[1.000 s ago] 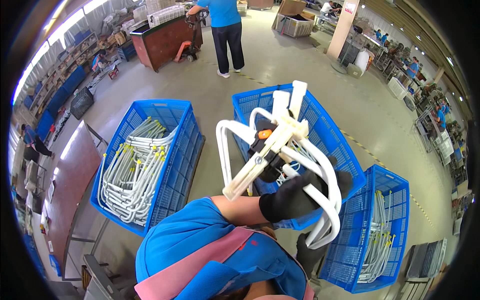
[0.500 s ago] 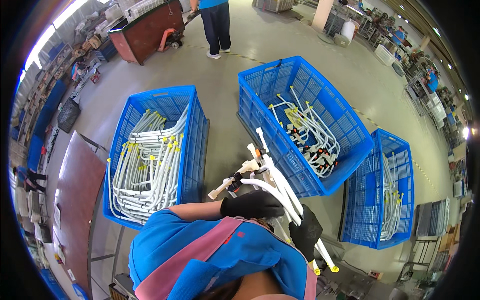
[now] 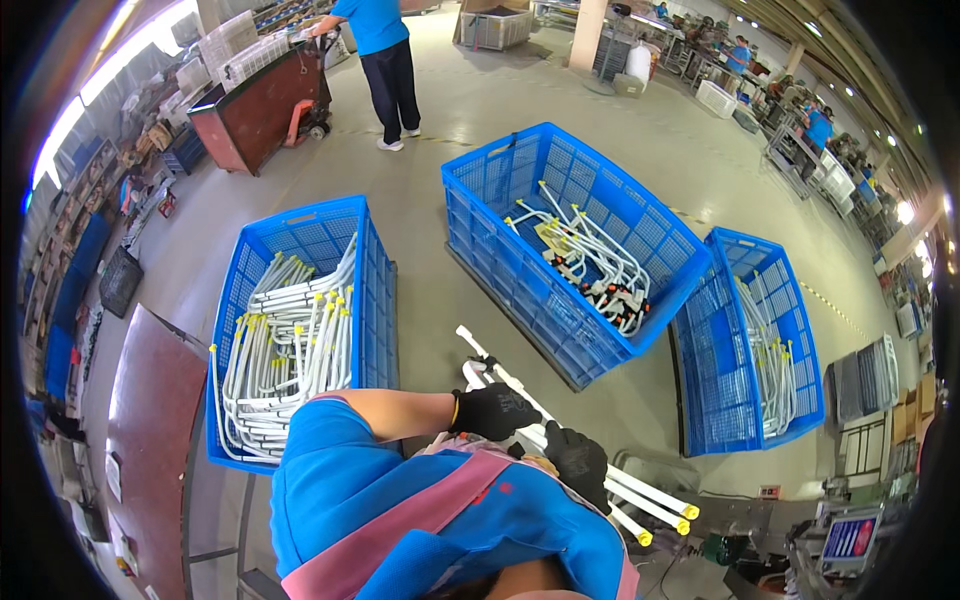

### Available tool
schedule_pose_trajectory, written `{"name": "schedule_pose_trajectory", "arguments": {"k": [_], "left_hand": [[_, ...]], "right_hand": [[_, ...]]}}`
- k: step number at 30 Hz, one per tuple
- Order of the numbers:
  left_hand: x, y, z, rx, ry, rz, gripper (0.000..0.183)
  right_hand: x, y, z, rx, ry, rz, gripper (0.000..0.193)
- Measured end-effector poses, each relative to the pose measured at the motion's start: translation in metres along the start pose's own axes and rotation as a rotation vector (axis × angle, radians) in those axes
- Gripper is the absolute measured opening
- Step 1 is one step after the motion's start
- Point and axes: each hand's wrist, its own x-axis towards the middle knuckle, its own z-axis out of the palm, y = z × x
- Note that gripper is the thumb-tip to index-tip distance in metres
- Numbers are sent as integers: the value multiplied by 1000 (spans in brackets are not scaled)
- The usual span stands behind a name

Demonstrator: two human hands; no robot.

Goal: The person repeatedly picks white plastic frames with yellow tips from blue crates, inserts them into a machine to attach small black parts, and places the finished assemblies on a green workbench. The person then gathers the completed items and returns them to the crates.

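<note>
Several white bent tubes (image 3: 648,490) with yellow end caps lie slantwise across my front in a bundle. My left hand (image 3: 497,412), in a black glove, is closed round their upper part, near a black fitting (image 3: 482,364). Closer to the capped ends, my right hand (image 3: 577,465), also gloved in black, grips the same bundle. Its fingers are partly hidden. Left of me, a blue crate (image 3: 380,310) holds many similar tubes with yellow caps. Ahead, another blue crate (image 3: 520,280) contains white tubes (image 3: 600,245) with black and orange fittings.
A third blue crate (image 3: 712,370) with white tubes stands at the right. On the left is a reddish-brown tabletop (image 3: 150,430). A person in blue (image 3: 385,60) stands beyond the crates, by a large red bin (image 3: 245,125). At lower right sits a lit screen (image 3: 850,537).
The tube bundle has swung down from steep to flatter, its capped ends shifting toward the right. Both hands have moved with it and remain closed on it. My view has turned slightly.
</note>
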Motion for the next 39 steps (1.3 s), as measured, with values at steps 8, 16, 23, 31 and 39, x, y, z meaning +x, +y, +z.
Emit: {"name": "schedule_pose_trajectory", "arguments": {"k": [8,16,23,31,39], "left_hand": [[51,69,17,159,-225,-14,42],[85,125,37,127,-57,178,50],[135,159,42,167,-268,196,63],[187,151,49,186,-315,271,74],[232,134,33,226,-259,287,76]], "right_hand": [[-220,102,-50,201,572,835,36],[-337,151,-45,125,554,727,32],[-354,145,-102,380,696,979,30],[-407,157,-98,1363,1028,1059,38],[-380,204,-63,882,1150,1030,33]]}}
